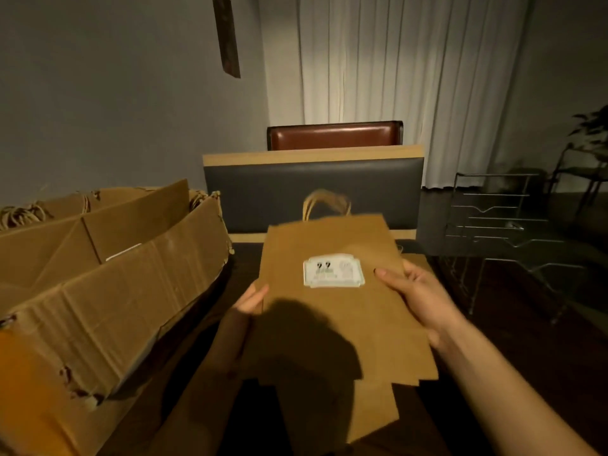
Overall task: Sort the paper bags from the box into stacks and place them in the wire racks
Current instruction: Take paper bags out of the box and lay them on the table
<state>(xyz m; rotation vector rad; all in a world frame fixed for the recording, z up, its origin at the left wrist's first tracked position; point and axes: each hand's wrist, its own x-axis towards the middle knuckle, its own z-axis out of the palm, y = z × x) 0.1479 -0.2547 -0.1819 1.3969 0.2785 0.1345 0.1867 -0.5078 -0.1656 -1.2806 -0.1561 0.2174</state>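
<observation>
1. The flat brown paper bag with a white printed label [332, 291] is held up in front of the person, over the dark worktop [526, 357], its long axis running away from the body with the twisted paper handles [325, 202] at the far end.
2. The right hand [421, 297] grips the bag's right edge, thumb curled over the front face just beside the label and the other fingers hidden behind the paper. The left hand [251, 301] holds the left edge; only its fingertips show round the paper, so how they lie behind it I cannot tell.
3. More brown paper edges [368, 413] stick out below the front bag, so this looks like a small stack and not a single bag, though blur keeps the count unclear.
4. The silver wire racks [503, 232] stand on the worktop to the right and farther off, well apart from the bag. The right hand is the nearer one to them, so I judge the coming move will carry the stack rightward and away from the body.
5. The large worn cardboard box [108, 284] sits to the left, close beside the left hand, with more paper handles [23, 213] showing inside it.
6. Beyond the bag stands a dark upholstered panel with a tan border [312, 189].
</observation>
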